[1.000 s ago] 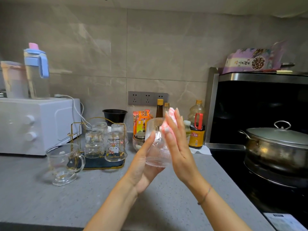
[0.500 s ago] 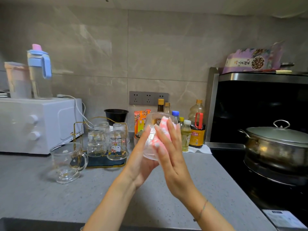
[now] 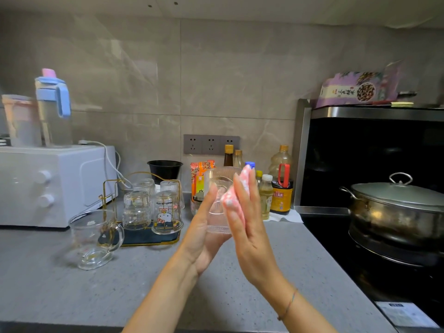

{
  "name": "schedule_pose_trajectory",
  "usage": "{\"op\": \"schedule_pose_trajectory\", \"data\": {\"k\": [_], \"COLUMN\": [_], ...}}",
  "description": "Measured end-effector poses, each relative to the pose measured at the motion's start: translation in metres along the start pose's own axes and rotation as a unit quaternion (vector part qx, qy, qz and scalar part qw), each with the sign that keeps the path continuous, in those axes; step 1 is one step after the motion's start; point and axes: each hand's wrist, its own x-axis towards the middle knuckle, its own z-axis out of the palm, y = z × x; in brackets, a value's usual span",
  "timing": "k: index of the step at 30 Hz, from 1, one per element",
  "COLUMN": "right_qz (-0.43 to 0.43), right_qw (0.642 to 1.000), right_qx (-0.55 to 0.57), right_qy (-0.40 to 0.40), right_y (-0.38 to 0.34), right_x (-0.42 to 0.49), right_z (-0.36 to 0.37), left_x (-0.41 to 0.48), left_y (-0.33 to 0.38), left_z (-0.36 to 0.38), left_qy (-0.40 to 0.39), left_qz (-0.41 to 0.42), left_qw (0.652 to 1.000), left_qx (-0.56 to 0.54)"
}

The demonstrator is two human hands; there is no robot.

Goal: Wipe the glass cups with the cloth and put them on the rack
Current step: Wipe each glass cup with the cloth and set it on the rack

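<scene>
My left hand (image 3: 204, 236) grips a ribbed glass cup (image 3: 217, 205) from the left and lifts it above the counter, mouth up and tilted. My right hand (image 3: 247, 227) presses a pink cloth (image 3: 228, 199) flat against the cup's right side, fingers straight. To the left, the gold wire rack (image 3: 109, 188) on its dark tray carries several upturned glasses, among them a cartoon-print glass (image 3: 167, 212). A clear glass mug (image 3: 95, 239) with a handle stands on the counter in front of the rack.
A white oven (image 3: 48, 186) with two jugs on top stands at the far left. Sauce and oil bottles (image 3: 280, 188) line the wall behind my hands. A lidded steel pot (image 3: 396, 207) sits on the black stove at the right. Grey counter (image 3: 72, 289) lies in front.
My right hand has rubbed the cloth along the cup's side, sliding down and back up. My left hand has raised the cup a little and tilted it.
</scene>
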Motion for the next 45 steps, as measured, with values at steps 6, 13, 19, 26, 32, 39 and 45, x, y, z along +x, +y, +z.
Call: {"op": "schedule_pose_trajectory", "data": {"k": [6,13,19,26,32,39,45], "right_qz": [-0.039,0.004,0.038,0.006,-0.046,-0.026,0.148], "right_qw": [0.997,0.999,0.999,0.999,0.997,0.997,0.986], "right_qx": [-0.051,-0.036,0.036,0.029,-0.041,-0.068,0.043], "right_qy": [-0.044,0.002,0.006,-0.025,-0.048,-0.022,-0.067], "right_y": [0.005,0.003,0.001,0.003,0.008,0.007,-0.008], "right_x": [-0.020,0.018,0.027,-0.008,-0.017,0.010,0.047], "right_z": [0.006,-0.011,-0.022,-0.008,-0.008,-0.023,-0.053], "left_x": [0.008,0.004,0.002,0.006,0.006,0.003,-0.003], "left_y": [0.002,-0.005,-0.013,-0.010,-0.006,-0.015,-0.020], "left_z": [-0.003,-0.005,-0.002,-0.001,0.005,0.003,-0.005], "left_qy": [0.015,0.018,-0.016,0.008,0.024,0.029,0.053], "left_qz": [-0.023,-0.023,-0.031,-0.018,-0.051,-0.067,-0.082], "left_qw": [0.999,0.998,0.999,1.000,0.996,0.997,0.993], "left_qx": [-0.042,0.064,0.027,-0.021,-0.072,-0.005,0.063]}}
